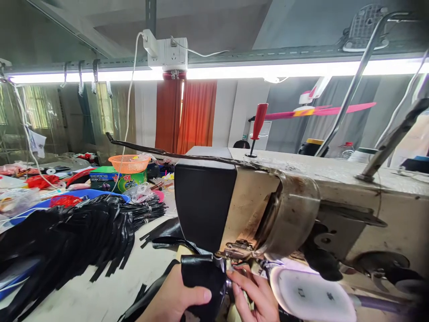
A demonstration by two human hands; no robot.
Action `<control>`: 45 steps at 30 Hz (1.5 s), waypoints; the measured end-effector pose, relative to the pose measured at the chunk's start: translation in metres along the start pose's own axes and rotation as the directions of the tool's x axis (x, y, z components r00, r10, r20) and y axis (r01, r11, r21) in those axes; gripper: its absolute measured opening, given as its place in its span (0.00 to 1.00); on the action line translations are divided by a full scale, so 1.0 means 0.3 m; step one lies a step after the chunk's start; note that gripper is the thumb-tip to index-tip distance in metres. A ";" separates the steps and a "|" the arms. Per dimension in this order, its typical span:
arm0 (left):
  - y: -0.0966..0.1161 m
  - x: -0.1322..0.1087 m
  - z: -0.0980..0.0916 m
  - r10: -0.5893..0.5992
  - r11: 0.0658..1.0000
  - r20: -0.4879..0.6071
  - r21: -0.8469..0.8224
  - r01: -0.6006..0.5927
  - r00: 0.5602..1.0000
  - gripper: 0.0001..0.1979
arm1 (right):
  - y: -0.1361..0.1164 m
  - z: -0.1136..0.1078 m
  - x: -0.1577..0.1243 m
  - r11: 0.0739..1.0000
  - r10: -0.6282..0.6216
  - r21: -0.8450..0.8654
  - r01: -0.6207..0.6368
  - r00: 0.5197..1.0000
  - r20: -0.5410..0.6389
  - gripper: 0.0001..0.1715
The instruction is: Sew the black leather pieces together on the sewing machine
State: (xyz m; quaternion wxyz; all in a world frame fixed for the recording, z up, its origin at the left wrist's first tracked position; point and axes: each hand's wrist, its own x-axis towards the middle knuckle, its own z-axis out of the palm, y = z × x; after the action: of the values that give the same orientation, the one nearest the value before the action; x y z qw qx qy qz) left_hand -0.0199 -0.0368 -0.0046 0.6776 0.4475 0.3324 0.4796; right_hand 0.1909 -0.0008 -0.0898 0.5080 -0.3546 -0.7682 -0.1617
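Note:
At the bottom of the head view, my left hand (177, 293) grips a glossy black leather-like piece (201, 273), thumb flat on top and fingers hidden beneath. The piece curves under the needle area of a sewing machine (251, 192). My right hand (256, 295) is closed, with bent fingers at the metal presser foot (228, 268), by the piece's right edge. What those fingertips pinch, if anything, is hidden. More black material lies behind the piece and by my left wrist.
A heap of black strips (90, 228) covers the table's left side. Behind stand an orange basket (129, 164) and a green box (100, 180). A lit white lamp (311, 293) sits right of my right hand. A red-handled screwdriver (259, 123) stands upright on the machine.

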 end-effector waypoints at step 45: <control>-0.064 0.028 0.027 -0.026 0.998 -0.295 0.050 0.043 0.955 0.14 | -0.008 0.007 0.002 0.996 -0.001 0.085 -0.002 0.999 0.035 0.18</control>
State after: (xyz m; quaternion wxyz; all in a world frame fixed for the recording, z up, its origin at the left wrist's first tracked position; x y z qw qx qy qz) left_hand -0.0034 -0.0339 -0.0195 0.6163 0.3840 0.4503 0.5196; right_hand 0.1876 -0.0008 -0.0899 0.5092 -0.3358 -0.7829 -0.1226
